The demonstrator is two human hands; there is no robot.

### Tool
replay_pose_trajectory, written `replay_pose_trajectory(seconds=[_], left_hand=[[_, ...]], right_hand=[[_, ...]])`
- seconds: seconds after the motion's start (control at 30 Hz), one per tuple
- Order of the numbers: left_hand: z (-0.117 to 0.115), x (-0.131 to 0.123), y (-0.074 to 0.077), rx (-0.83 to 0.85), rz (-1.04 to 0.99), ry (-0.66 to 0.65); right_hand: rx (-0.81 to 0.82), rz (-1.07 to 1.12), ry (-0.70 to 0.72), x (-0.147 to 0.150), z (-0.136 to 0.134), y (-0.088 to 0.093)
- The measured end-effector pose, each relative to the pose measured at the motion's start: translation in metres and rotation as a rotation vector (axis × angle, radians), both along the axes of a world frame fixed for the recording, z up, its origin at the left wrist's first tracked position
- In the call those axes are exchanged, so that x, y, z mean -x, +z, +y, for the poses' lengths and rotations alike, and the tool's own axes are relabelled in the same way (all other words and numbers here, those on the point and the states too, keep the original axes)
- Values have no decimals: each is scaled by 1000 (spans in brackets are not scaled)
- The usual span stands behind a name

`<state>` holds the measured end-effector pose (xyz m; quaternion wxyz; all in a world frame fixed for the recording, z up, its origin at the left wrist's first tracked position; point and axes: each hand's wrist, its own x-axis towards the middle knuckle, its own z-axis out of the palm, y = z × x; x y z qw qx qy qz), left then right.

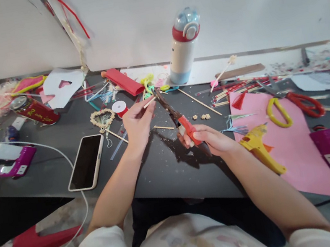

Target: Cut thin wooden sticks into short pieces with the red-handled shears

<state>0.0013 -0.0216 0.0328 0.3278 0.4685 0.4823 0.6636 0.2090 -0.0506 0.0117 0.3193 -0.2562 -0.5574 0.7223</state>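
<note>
Here, lidded bottle (183, 54), can (35, 111), hands (137, 125) with stick (149, 102), pliers (187, 127)

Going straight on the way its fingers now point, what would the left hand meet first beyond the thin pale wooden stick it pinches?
Probably the dark metal blades of the red-handled cutters, just ahead of the left hand; this single view leaves depth unclear.

Over a cluttered grey table (162, 179), the left hand (137, 124) pinched a thin wooden stick (149, 102) by the tip of a red-handled tool (186, 125) in the right hand (214, 138); a yellow glue gun (260, 148) lay on pink paper (296, 151).
</note>
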Motion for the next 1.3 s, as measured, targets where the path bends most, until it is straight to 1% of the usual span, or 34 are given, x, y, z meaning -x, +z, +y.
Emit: replay_pose_trajectory(seconds=[0.17,0.4,0.6,0.83,1.03,1.13,1.23,1.3], left_hand=[[0,2,-2,-49,63,11],[3,3,-5,-133,113,7],[3,4,-4,-125,144,22],[3,3,-3,-135,98,6],[4,4,-4,-71,88,6],[6,4,-4,-32,30,-23],[6,0,-4,74,-75,-74],[3,-7,-5,189,-119,-153]], right_hand=[[24,47,43,-2,0,-1],[74,144,62,-1,2,-7],[81,148,88,-2,3,-9],[83,162,83,-2,1,-8],[126,139,92,-1,0,-1],[135,133,92,0,-1,0],[141,121,71,0,-2,0],[152,124,55,1,-2,1]])
